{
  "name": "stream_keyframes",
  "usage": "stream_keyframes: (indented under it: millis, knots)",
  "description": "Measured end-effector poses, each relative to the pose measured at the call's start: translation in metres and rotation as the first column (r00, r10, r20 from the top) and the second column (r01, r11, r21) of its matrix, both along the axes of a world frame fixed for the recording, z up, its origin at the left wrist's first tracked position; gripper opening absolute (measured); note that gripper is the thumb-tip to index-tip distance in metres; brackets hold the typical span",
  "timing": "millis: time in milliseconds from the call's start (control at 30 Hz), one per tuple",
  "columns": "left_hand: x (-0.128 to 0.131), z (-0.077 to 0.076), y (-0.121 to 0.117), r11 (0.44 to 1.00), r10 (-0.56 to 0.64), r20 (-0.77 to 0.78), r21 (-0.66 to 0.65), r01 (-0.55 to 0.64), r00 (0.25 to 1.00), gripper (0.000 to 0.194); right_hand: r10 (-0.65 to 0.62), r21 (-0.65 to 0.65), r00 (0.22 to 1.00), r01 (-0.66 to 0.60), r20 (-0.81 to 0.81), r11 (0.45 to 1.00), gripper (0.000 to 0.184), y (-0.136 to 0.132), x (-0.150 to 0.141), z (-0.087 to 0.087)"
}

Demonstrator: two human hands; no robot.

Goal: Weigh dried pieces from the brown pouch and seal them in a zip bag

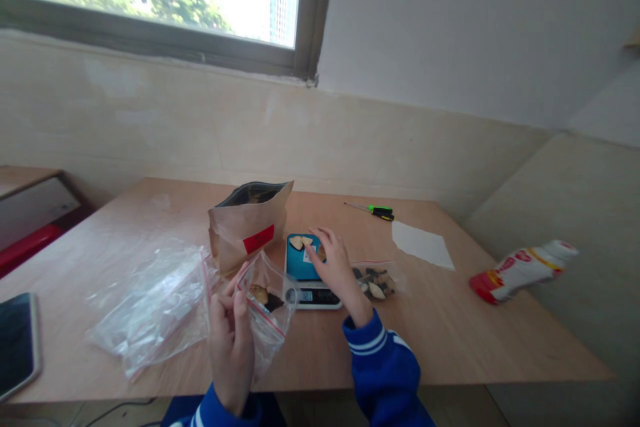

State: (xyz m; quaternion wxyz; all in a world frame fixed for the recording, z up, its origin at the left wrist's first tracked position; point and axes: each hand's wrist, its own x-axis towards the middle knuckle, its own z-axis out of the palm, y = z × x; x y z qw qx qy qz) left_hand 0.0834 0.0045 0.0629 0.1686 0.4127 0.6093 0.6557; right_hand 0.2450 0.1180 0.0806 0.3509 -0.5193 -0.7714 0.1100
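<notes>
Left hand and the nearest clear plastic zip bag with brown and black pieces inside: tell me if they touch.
Touching. The head view shows the left hand pinching the clear plastic zip bag by its edge.

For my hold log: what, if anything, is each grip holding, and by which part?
Left grip: clear zip-lock bag, by its upper left edge. Right grip: over the digital scale; whether it holds anything cannot be told.
</notes>
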Motion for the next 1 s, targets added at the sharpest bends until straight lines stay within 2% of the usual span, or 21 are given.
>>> stream_keyframes:
  millis: [67,133,200,300,400,500,600,700,733,800,900,1000]
  knots:
    - [0.0,-0.001,-0.001,1.0,-0.013,0.016,-0.002,0.013,1.0,0.028,-0.009,-0.049,0.98,0.019,0.197,0.999,0.04,0.018,-0.001,-0.017]
    - [0.0,-0.002,-0.001,1.0,-0.028,0.034,0.009,0.028,0.999,0.027,0.0,-0.064,0.939,0.023,0.343,0.998,0.042,0.028,-0.005,-0.025]
    - [0.001,-0.003,-0.002,0.999,-0.03,0.038,0.013,0.03,0.999,0.027,-0.015,-0.04,0.907,0.035,0.421,0.999,0.036,0.034,-0.012,-0.027]
    - [0.001,-0.002,-0.002,1.0,-0.008,0.02,0.005,0.008,1.0,0.028,-0.053,-0.014,0.896,0.065,0.442,0.998,0.026,0.036,-0.016,-0.026]
    - [-0.001,-0.003,-0.002,1.0,0.011,-0.002,-0.01,-0.011,1.0,0.029,-0.084,-0.021,0.929,0.098,0.362,0.995,0.025,0.033,-0.012,-0.02]
    - [-0.003,-0.006,-0.002,1.0,0.01,0.003,-0.02,-0.01,1.0,0.028,-0.115,0.0,0.988,0.116,0.101,0.993,0.026,0.017,-0.007,-0.003]
    - [-0.002,-0.007,-0.002,1.0,-0.018,0.04,0.003,0.018,0.999,0.026,0.036,0.015,0.99,-0.035,-0.139,0.999,0.03,-0.009,-0.006,0.024]
    - [0.0,-0.004,-0.002,0.999,-0.042,0.059,0.034,0.04,0.997,0.024,0.205,-0.04,0.972,-0.21,-0.114,0.977,0.038,-0.028,-0.005,0.038]
    - [0.001,-0.002,-0.002,0.998,-0.045,0.063,0.043,0.042,0.997,0.024,0.206,-0.058,0.974,-0.212,-0.096,0.976,0.039,-0.029,-0.003,0.037]
    - [0.002,0.001,-0.003,0.998,-0.045,0.062,0.052,0.042,0.997,0.025,0.124,-0.062,0.99,-0.128,-0.066,0.99,0.04,-0.022,0.004,0.024]
    - [0.002,0.005,-0.006,0.999,-0.012,0.043,0.036,0.01,0.999,0.028,-0.067,-0.035,0.996,0.069,0.058,0.997,0.045,0.001,0.017,-0.01]
    - [0.002,0.005,-0.009,1.0,0.006,0.041,0.021,-0.007,0.999,0.029,-0.138,-0.029,0.967,0.148,0.212,0.989,0.046,0.02,0.026,-0.04]
